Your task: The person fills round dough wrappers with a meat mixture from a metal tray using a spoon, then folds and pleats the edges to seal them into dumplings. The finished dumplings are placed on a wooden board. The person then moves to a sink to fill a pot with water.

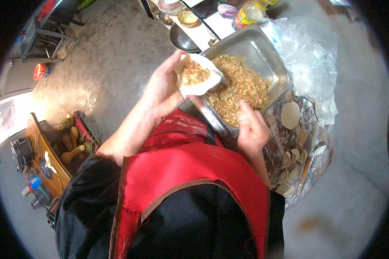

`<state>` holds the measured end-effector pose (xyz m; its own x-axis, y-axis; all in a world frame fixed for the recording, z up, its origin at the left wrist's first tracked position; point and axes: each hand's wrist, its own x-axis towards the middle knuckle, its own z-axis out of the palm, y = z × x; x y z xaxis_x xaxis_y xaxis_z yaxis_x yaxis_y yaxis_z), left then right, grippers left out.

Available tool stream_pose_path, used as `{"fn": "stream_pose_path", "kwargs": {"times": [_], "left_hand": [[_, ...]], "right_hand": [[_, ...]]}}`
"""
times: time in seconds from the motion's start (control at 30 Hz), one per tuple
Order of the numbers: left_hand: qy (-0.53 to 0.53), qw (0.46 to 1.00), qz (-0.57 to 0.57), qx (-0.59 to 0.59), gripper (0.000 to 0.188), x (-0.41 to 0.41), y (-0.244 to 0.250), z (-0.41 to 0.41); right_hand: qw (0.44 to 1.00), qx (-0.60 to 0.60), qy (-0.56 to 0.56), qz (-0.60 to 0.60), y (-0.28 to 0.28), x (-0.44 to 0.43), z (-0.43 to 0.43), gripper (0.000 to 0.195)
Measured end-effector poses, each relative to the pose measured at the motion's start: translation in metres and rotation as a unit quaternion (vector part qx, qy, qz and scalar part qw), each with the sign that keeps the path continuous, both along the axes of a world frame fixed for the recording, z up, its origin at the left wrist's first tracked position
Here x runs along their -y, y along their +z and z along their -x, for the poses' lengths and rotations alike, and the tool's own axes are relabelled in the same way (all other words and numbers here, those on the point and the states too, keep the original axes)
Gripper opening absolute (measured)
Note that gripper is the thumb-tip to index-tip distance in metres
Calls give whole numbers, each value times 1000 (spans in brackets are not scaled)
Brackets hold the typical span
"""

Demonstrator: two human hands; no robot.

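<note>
On the fingers and palm of my left hand (165,85) rests a round dough wrapper (202,89), its edges curling up around a mound of chopped filling (193,73). Just to its right is a deep metal tray (259,42), partly filled with a brown, minced mixture (240,84). My right hand (253,129) is over the tray's near rim, fingers curled and index finger stretched toward the mixture. Blur hides whether it grips a utensil. A dark smudge shows between the wrapper and the mixture.
Right of the tray, a floured board (272,136) holds a flat wrapper (290,115), several folded dumplings (293,172) and a rolling pin (304,174). Clear plastic bags (311,61) lie behind them. A bottle (249,14), an onion (227,10) and a black pan (183,39) stand beyond.
</note>
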<state>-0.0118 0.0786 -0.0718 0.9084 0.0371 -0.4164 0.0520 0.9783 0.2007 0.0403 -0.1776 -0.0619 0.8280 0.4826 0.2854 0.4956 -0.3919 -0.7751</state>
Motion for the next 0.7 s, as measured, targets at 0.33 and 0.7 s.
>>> {"fn": "stream_pose_path", "kwargs": {"times": [0.33, 0.7], "left_hand": [[-6, 992, -91, -91, 48, -30, -45, 46], [-43, 988, -23, -144, 45, 26, -54, 39]], "right_hand": [[974, -215, -61, 43, -31, 16, 8, 21], [993, -106, 4, 58, -32, -6, 15, 21]]}}
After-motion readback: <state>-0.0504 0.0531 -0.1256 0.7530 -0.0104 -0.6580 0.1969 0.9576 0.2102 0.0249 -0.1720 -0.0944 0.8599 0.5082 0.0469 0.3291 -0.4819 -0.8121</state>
